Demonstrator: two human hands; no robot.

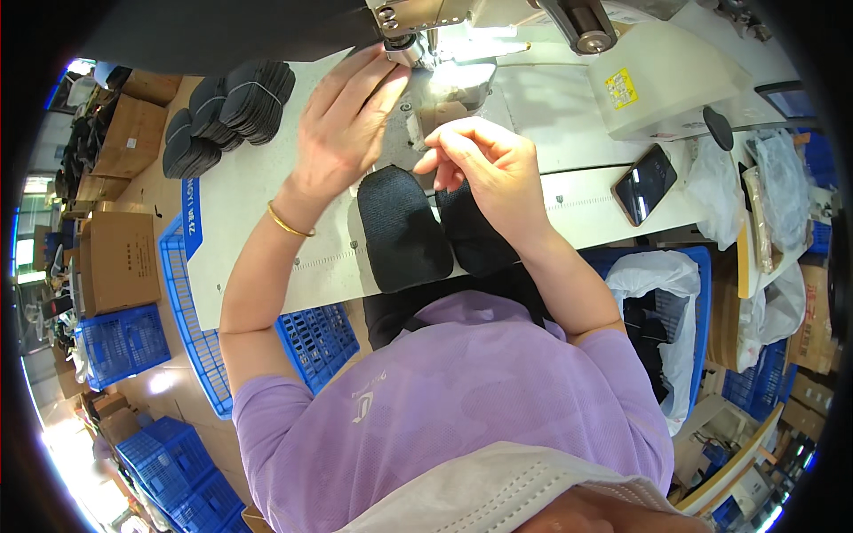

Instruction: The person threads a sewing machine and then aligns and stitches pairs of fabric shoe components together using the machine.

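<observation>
My left hand [348, 123] is stretched out flat, its fingertips right beside the lit needle area of a sewing machine [413, 51]; what lies under the fingertips is hidden. My right hand [490, 164] is curled in a pinch just in front of the machine, and anything between its fingers is too small to make out. Below the hands, two black rounded fabric pieces lie side by side at the table's near edge: a left one [402, 233] and a right one [478, 233], the latter partly covered by my right hand.
Banded stacks of black pieces [256, 102] stand at the table's far left. A phone [644, 184] lies on the right. Beside me, a blue crate [702, 311] holds a white bag with black pieces; another blue basket [320, 342] stands at the left under the table edge.
</observation>
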